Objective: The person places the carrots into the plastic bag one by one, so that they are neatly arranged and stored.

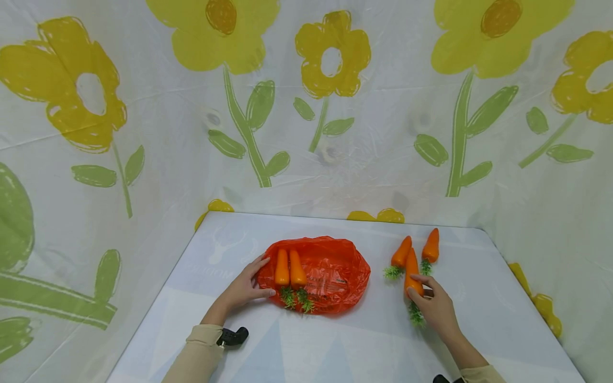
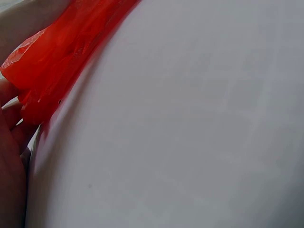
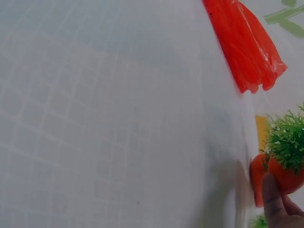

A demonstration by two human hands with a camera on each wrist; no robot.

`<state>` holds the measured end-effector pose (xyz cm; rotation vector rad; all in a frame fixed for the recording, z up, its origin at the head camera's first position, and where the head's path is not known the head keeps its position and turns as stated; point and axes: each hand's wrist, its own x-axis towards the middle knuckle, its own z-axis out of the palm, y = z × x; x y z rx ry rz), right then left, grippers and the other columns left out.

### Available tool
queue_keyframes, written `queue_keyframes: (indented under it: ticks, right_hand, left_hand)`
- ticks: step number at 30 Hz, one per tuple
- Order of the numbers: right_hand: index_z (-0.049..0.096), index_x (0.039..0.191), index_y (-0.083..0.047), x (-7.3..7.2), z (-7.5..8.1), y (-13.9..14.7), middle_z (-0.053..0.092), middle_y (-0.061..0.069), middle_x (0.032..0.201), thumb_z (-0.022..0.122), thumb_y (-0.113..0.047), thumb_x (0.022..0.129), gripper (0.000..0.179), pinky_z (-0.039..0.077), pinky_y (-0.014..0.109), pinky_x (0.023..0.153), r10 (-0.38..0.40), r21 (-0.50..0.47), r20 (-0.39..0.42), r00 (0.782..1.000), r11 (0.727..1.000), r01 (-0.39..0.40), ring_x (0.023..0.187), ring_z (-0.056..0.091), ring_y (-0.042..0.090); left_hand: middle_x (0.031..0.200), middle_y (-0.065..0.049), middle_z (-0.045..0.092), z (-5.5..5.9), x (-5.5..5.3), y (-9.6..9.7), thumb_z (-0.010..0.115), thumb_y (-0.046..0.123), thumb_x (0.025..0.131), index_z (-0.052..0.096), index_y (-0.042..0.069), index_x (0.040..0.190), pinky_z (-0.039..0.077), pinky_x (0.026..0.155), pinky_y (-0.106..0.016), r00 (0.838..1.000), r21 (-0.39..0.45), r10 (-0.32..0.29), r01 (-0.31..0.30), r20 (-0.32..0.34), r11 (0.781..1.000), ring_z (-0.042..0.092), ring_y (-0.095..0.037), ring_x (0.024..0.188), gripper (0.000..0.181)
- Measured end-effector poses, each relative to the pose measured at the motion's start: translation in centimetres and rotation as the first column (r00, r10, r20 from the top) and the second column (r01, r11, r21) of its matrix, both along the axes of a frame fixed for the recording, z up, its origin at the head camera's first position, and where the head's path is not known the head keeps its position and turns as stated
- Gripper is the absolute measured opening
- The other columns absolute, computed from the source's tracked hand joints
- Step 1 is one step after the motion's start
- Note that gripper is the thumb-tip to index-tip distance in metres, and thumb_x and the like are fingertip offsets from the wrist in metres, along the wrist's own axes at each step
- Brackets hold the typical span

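An orange toy carrot (image 1: 411, 266) with a green leafy top is pinched between the thumb and fingers of my right hand (image 1: 435, 307). In the right wrist view its leafy tuft (image 3: 286, 141) shows above the thumb. Two more carrots lie just beyond, one at the left (image 1: 401, 252) and one farther right (image 1: 431, 246). My left hand (image 1: 241, 287) rests against the left side of a red plastic bag (image 1: 335, 244), thumb and fingers spread. Inside the bag two carrots (image 1: 282, 268) lie side by side, leaves toward me. The left wrist view shows only part of that hand beside the bag.
The pale table (image 1: 316, 346) carries the bag and the loose carrots. A white cloth (image 1: 373, 122) with printed yellow flowers hangs behind the table and along both sides. A black strap (image 1: 233, 336) sits at the left wrist.
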<state>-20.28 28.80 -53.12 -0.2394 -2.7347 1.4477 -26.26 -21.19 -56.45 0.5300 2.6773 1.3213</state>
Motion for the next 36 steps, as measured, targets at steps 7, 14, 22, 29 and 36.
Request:
queue_keyframes:
  ticks: [7, 14, 22, 29, 36]
  right_hand:
    - [0.057, 0.14, -0.009, -0.2, 0.2, -0.3, 0.054, 0.02, 0.142, 0.068, -0.033, 0.099, 0.048, 0.054, 0.02, 0.075, 0.03, 0.019, -0.055, 0.998, 0.999, -0.029, 0.116, 0.058, 0.035]
    - [0.06, 0.137, -0.01, -0.5, 0.3, -0.8, 0.056, 0.017, 0.141, 0.068, -0.035, 0.099, 0.046, 0.053, 0.019, 0.078, 0.06, 0.035, -0.086, 0.994, 0.998, -0.057, 0.115, 0.058, 0.034]
    - [0.061, 0.136, -0.012, -0.5, 0.5, -1.8, 0.056, 0.014, 0.14, 0.068, -0.034, 0.099, 0.044, 0.053, 0.02, 0.081, 0.084, 0.025, -0.078, 0.993, 0.996, -0.082, 0.113, 0.059, 0.031]
    - [0.063, 0.133, -0.011, -0.5, 0.6, -2.7, 0.058, 0.014, 0.139, 0.069, -0.03, 0.099, 0.04, 0.051, 0.018, 0.083, 0.1, 0.007, -0.107, 0.989, 0.995, -0.1, 0.111, 0.06, 0.03]
    - [0.063, 0.132, -0.013, -0.4, 0.7, -3.5, 0.059, 0.013, 0.137, 0.071, -0.027, 0.098, 0.038, 0.051, 0.02, 0.084, 0.119, 0.008, -0.103, 0.988, 0.993, -0.119, 0.111, 0.06, 0.029]
  left_hand:
    - [0.169, -0.009, 0.02, -0.1, 0.0, 0.0, 0.086, 0.043, 0.08, 0.037, 0.011, 0.158, 0.025, 0.117, -0.064, 1.0, -0.009, 0.001, -0.001, -0.003, 1.0, 0.023, -0.042, 0.151, 0.098]
    - [0.169, -0.009, 0.02, 0.0, 0.0, 0.0, 0.086, 0.043, 0.08, 0.037, 0.01, 0.158, 0.025, 0.118, -0.062, 1.0, -0.013, -0.002, 0.002, -0.013, 1.0, 0.022, -0.041, 0.151, 0.098]
    - [0.169, -0.008, 0.02, 0.0, 0.0, 0.0, 0.086, 0.044, 0.08, 0.037, 0.01, 0.158, 0.025, 0.118, -0.062, 1.0, -0.015, -0.002, 0.002, -0.014, 1.0, 0.022, -0.04, 0.152, 0.098]
    - [0.169, -0.008, 0.021, 0.0, 0.0, 0.0, 0.085, 0.045, 0.08, 0.037, 0.011, 0.158, 0.025, 0.118, -0.062, 1.0, -0.017, 0.001, -0.001, -0.021, 1.0, 0.022, -0.04, 0.152, 0.098]
    - [0.169, -0.009, 0.02, -0.2, 0.0, -0.1, 0.086, 0.045, 0.08, 0.036, 0.01, 0.158, 0.026, 0.118, -0.063, 1.0, -0.018, -0.002, 0.002, -0.023, 1.0, 0.023, -0.041, 0.151, 0.099]
